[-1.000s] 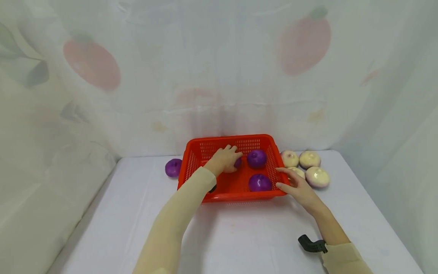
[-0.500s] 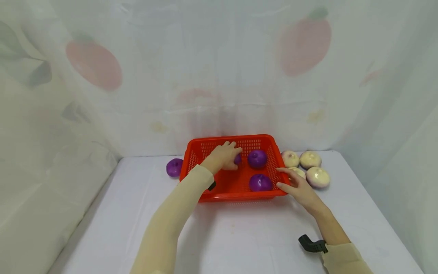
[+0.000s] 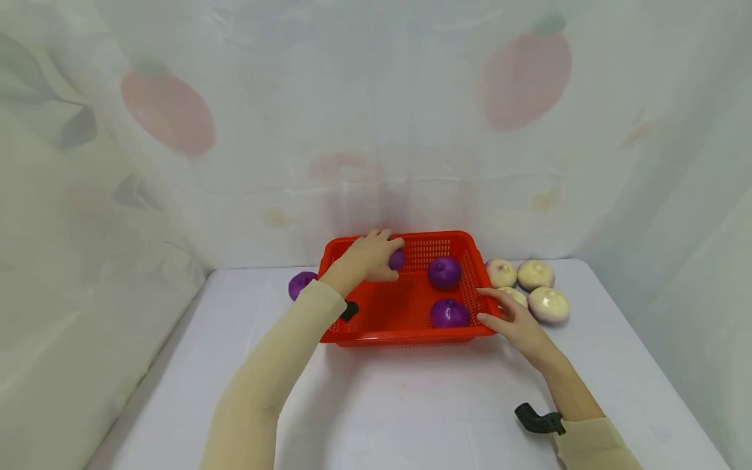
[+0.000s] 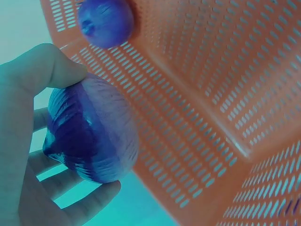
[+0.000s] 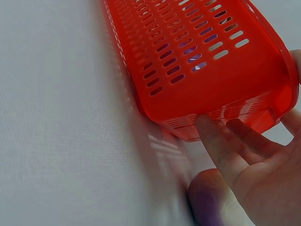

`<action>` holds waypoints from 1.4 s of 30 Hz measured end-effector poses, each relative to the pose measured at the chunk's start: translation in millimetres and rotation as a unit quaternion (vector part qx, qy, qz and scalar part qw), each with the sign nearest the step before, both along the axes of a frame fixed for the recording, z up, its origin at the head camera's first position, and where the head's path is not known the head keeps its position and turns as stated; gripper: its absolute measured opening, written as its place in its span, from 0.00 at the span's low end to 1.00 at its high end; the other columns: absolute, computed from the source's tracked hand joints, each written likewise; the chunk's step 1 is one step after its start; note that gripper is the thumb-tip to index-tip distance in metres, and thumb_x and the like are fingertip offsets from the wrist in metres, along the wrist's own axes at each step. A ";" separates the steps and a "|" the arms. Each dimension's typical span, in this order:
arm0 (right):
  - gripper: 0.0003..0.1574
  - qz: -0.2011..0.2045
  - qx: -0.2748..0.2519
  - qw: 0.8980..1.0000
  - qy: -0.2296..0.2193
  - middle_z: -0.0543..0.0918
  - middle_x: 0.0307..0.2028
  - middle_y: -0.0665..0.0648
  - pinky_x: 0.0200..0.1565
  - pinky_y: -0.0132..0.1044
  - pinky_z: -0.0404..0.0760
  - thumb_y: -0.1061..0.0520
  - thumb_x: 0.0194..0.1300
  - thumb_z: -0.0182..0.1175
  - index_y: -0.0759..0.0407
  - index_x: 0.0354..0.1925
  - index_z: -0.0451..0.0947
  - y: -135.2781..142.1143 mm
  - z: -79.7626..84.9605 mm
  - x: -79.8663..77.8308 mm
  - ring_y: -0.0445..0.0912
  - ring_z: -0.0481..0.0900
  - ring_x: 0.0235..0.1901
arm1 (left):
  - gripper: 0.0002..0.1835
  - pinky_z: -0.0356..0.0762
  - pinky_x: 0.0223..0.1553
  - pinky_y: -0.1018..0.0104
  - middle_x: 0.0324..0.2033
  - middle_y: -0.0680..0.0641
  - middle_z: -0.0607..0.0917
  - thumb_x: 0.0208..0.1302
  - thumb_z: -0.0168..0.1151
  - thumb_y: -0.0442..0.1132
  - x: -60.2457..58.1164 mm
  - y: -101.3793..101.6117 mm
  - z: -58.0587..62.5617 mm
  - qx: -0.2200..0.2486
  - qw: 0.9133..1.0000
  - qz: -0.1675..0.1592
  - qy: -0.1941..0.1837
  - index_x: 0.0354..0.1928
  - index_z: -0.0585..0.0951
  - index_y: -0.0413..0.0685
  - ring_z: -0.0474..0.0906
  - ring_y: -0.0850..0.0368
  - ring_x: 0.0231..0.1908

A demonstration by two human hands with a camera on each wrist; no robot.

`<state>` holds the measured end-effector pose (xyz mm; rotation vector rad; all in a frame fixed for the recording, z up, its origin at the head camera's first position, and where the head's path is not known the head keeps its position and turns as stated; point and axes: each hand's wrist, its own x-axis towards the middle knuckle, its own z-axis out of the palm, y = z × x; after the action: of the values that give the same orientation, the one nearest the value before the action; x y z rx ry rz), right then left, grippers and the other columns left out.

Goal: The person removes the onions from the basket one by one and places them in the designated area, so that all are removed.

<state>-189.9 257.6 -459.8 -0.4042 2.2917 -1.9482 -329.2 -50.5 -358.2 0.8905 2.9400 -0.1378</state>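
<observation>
My left hand (image 3: pixel 370 256) holds a purple onion (image 4: pixel 91 127) over the left half of a red slotted plastic basket (image 3: pixel 405 337). Thumb and fingers wrap round the bulb, which looks purple with a paler band in the left wrist view. Two more purple onions (image 3: pixel 444 272) (image 3: pixel 450 314) lie on the basket floor at the right. At the basket's right side, my right hand (image 3: pixel 519 328) grips the rim, with finger and thumb tips over it in the head view and other fingers against the outer wall in the right wrist view.
Left of the basket a purple onion (image 3: pixel 300 283) sits on the white table (image 3: pixel 405 405), partly behind the rim. Several pale onions (image 3: pixel 549 305) cluster at the right, close to my right hand. A white curtain with fruit prints (image 3: pixel 376 117) hangs behind the table.
My left hand has lifted the purple onion from the basket's middle and moved it up and to the left. The right hand stays at the basket's right rim.
</observation>
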 end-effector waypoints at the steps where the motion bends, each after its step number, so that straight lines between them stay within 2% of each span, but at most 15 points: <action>1: 0.36 -0.001 0.000 1.000 0.000 0.62 0.71 0.68 0.53 0.28 0.78 0.56 0.74 0.60 0.64 0.73 0.62 0.0 -0.5 -0.3 0.63 0.65 0.66 | 0.35 0.73 0.62 0.49 0.67 0.44 0.68 0.62 0.67 0.55 1.4 -3.2 3.2 -0.001 1.000 0.000 0.004 0.70 0.70 0.58 0.64 0.45 0.65; 6: 0.37 -0.006 0.003 1.000 -0.002 0.63 0.71 0.68 0.52 0.28 0.79 0.55 0.73 0.61 0.63 0.73 0.62 1.6 -0.3 -0.6 0.63 0.65 0.65 | 0.35 0.76 0.59 0.47 0.66 0.44 0.69 0.62 0.66 0.55 6.7 -19.1 18.2 0.010 1.000 -0.006 0.018 0.70 0.71 0.56 0.64 0.44 0.65; 10: 0.37 -0.008 0.003 1.000 -0.004 0.63 0.71 0.68 0.52 0.29 0.79 0.55 0.73 0.62 0.63 0.73 0.62 4.3 0.5 -1.1 0.64 0.65 0.66 | 0.37 0.77 0.56 0.47 0.63 0.43 0.71 0.61 0.66 0.54 8.5 -31.5 25.6 0.030 0.999 -0.008 0.033 0.71 0.70 0.56 0.66 0.43 0.62; 17: 0.37 -0.011 0.005 1.000 -0.009 0.64 0.70 0.68 0.53 0.28 0.79 0.55 0.74 0.61 0.63 0.74 0.61 5.9 -3.2 1.0 0.59 0.68 0.64 | 0.37 0.76 0.53 0.44 0.59 0.41 0.73 0.58 0.65 0.54 9.1 -55.6 28.3 0.040 0.998 -0.020 0.052 0.71 0.70 0.57 0.70 0.40 0.57; 25: 0.36 -0.014 0.005 1.000 -0.001 0.65 0.70 0.65 0.53 0.29 0.79 0.54 0.73 0.62 0.60 0.74 0.62 5.0 -1.4 1.5 0.55 0.69 0.63 | 0.34 0.76 0.50 0.40 0.59 0.40 0.73 0.57 0.63 0.55 10.6 -92.2 33.2 0.046 0.996 0.014 0.073 0.66 0.73 0.54 0.69 0.40 0.56; 33: 0.36 -0.008 0.002 1.000 0.003 0.63 0.70 0.67 0.53 0.28 0.79 0.55 0.74 0.61 0.62 0.73 0.62 4.8 -0.6 -0.2 0.55 0.68 0.63 | 0.34 0.75 0.50 0.38 0.58 0.37 0.73 0.55 0.65 0.54 10.7 -134.2 28.5 0.055 0.993 0.052 0.095 0.64 0.74 0.52 0.69 0.36 0.57; 37: 0.36 -0.004 -0.004 1.000 0.008 0.64 0.70 0.68 0.53 0.28 0.79 0.56 0.74 0.60 0.64 0.73 0.61 5.0 -1.9 -0.7 0.56 0.68 0.63 | 0.34 0.75 0.51 0.37 0.58 0.36 0.73 0.56 0.65 0.53 9.4 -154.2 22.5 0.064 0.991 0.084 0.086 0.65 0.74 0.50 0.70 0.36 0.57; 42: 0.36 -0.005 -0.004 1.000 0.010 0.64 0.69 0.68 0.53 0.28 0.79 0.57 0.74 0.61 0.64 0.73 0.62 4.7 -2.9 -1.0 0.55 0.70 0.62 | 0.32 0.74 0.50 0.36 0.57 0.34 0.73 0.58 0.63 0.51 8.7 -178.1 15.0 0.071 0.989 0.105 0.071 0.64 0.74 0.47 0.70 0.34 0.55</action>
<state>-190.8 262.3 -462.8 -0.4149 2.3027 -1.9667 -320.5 -228.6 -343.1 0.6005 3.1876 0.0203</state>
